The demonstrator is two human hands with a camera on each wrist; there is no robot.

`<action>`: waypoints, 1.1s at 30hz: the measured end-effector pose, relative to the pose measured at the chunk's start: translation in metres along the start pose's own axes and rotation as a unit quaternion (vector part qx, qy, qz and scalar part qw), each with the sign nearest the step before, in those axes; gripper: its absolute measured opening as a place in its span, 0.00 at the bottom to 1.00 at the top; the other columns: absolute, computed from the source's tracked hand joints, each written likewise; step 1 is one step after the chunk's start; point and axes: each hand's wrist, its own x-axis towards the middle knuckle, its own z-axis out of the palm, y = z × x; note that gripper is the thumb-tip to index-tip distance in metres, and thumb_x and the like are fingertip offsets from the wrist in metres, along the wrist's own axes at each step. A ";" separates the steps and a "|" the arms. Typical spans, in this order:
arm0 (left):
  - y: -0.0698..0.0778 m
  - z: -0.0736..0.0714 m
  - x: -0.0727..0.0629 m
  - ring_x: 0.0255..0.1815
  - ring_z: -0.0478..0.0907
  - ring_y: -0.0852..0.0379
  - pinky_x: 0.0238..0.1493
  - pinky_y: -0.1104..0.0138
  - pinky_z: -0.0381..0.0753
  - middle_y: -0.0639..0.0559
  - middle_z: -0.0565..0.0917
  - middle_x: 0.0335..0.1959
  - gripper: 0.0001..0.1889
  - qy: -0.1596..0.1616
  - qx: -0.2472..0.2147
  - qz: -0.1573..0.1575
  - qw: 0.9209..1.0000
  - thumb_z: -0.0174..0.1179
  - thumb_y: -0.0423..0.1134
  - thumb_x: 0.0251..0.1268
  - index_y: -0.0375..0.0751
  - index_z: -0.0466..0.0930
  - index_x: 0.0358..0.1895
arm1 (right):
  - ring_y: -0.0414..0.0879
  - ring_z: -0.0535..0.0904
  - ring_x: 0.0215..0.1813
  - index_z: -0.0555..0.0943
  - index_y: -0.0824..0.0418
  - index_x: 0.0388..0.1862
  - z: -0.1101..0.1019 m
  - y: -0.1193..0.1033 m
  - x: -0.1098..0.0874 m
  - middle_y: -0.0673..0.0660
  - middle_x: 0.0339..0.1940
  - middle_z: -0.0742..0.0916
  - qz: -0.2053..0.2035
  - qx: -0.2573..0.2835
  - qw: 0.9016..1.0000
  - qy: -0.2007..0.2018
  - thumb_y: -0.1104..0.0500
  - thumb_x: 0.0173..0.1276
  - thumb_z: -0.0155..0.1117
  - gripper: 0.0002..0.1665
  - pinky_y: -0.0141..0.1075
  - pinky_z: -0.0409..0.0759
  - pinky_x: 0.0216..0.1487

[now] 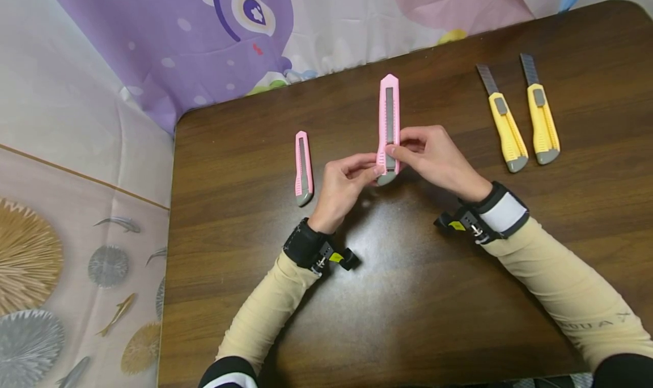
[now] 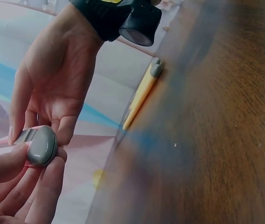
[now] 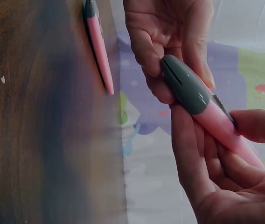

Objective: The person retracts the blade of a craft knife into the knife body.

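Both hands hold one pink utility knife (image 1: 390, 107) above the table, its grey end cap (image 2: 42, 145) toward the person. My left hand (image 1: 339, 184) pinches it near the cap, thumb on the pink body. With the thumb on the grey slider, my right hand (image 1: 439, 156) grips the knife from the right side. No blade shows beyond its pointed tip. To the left, a second pink utility knife (image 1: 303, 170) lies on the table, also with no blade showing.
Two yellow utility knives, the nearer one (image 1: 507, 130) and the farther one (image 1: 545, 122), lie at the right with blades extended. The brown wooden table (image 1: 245, 224) meets a patterned curtain (image 1: 336, 31) at its far edge.
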 end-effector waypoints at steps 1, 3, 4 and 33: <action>0.000 0.000 0.000 0.34 0.84 0.66 0.40 0.68 0.89 0.30 0.86 0.47 0.13 -0.001 0.000 -0.001 1.000 0.63 0.28 0.64 0.27 0.82 0.51 | 0.34 0.82 0.32 0.83 0.68 0.45 0.000 0.000 0.000 0.64 0.39 0.88 0.000 -0.002 1.000 0.001 0.62 0.70 0.62 0.11 0.29 0.84 0.33; 0.000 0.000 0.000 0.34 0.84 0.66 0.39 0.68 0.89 0.30 0.86 0.47 0.13 -0.002 0.001 -0.002 1.000 0.63 0.28 0.64 0.27 0.82 0.51 | 0.34 0.82 0.32 0.84 0.68 0.45 0.000 -0.001 0.000 0.64 0.39 0.88 0.000 -0.005 1.000 0.002 0.62 0.69 0.63 0.10 0.29 0.84 0.33; 0.000 0.000 0.000 0.34 0.84 0.66 0.39 0.69 0.89 0.30 0.86 0.46 0.13 -0.002 0.001 -0.001 1.000 0.63 0.28 0.64 0.27 0.82 0.50 | 0.34 0.82 0.32 0.84 0.68 0.45 0.000 -0.001 0.000 0.64 0.39 0.88 0.000 -0.006 1.000 0.002 0.62 0.69 0.63 0.10 0.29 0.84 0.33; -0.002 0.003 0.001 0.33 0.84 0.66 0.38 0.71 0.88 0.28 0.86 0.44 0.12 0.000 0.002 0.002 1.000 0.63 0.27 0.63 0.25 0.82 0.49 | 0.34 0.83 0.31 0.83 0.69 0.46 0.001 -0.003 -0.002 0.65 0.39 0.88 0.009 0.011 1.000 -0.005 0.64 0.68 0.63 0.11 0.26 0.81 0.30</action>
